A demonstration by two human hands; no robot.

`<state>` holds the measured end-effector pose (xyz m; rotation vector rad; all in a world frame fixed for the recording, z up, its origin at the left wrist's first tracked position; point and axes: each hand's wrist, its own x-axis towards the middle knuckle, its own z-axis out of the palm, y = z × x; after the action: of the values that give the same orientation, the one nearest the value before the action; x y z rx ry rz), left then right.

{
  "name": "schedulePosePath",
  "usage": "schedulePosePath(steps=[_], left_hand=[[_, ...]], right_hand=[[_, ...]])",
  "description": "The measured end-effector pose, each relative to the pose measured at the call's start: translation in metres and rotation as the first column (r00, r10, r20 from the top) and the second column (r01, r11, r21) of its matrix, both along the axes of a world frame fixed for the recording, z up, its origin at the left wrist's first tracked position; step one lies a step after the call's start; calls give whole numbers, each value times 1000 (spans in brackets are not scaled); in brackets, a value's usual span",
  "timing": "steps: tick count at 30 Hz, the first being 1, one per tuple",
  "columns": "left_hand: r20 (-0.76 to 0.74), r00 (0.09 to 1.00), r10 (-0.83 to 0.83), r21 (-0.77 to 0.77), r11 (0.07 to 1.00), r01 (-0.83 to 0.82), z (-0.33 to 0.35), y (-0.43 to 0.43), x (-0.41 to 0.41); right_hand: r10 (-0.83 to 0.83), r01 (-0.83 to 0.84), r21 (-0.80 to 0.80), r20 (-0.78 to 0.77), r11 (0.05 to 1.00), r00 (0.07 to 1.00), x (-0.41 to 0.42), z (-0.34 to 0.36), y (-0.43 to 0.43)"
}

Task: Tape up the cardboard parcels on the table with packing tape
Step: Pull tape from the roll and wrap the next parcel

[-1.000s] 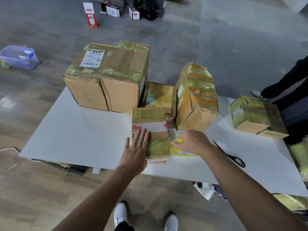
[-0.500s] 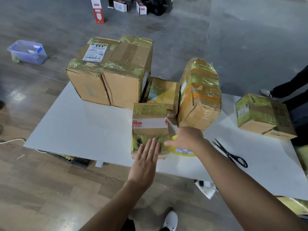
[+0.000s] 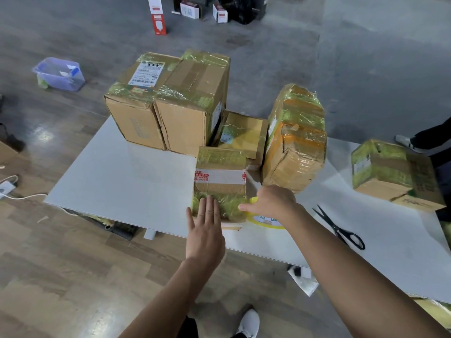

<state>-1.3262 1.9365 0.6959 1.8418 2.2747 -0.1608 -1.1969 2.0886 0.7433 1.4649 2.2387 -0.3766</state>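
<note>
Both hands reach forward, the left hand (image 3: 206, 230) flat with straight fingers, the right hand (image 3: 273, 203) curled, thumb out.

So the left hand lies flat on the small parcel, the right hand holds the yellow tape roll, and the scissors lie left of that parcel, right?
Not quite. The head view shows the scissors right of the small parcel, beyond the right hand. The left hand does lie flat on it; the right hand holds the yellow tape roll.
</note>
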Motion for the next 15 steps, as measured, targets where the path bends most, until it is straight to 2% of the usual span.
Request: schedulePosePath(steps=[2,6,11,15], left_hand=[[-7,998,-64,6,998,64,5,6,7],[77,986,-151,90,985,144,1,19,11],[54,984,-172,1,985,172,8,31,17],[0,973,-230,-30,973,230,8,31,12]], right_hand=[[9,-9,6,-1,1000,1000,0,0,0],[12,-11,25,-29,1000,999,0,-1,-3],[-13,13,-6,-137,1000,991,10,-5,-10],[-153,138,-67,-312,988,938,31,-8,-15]])
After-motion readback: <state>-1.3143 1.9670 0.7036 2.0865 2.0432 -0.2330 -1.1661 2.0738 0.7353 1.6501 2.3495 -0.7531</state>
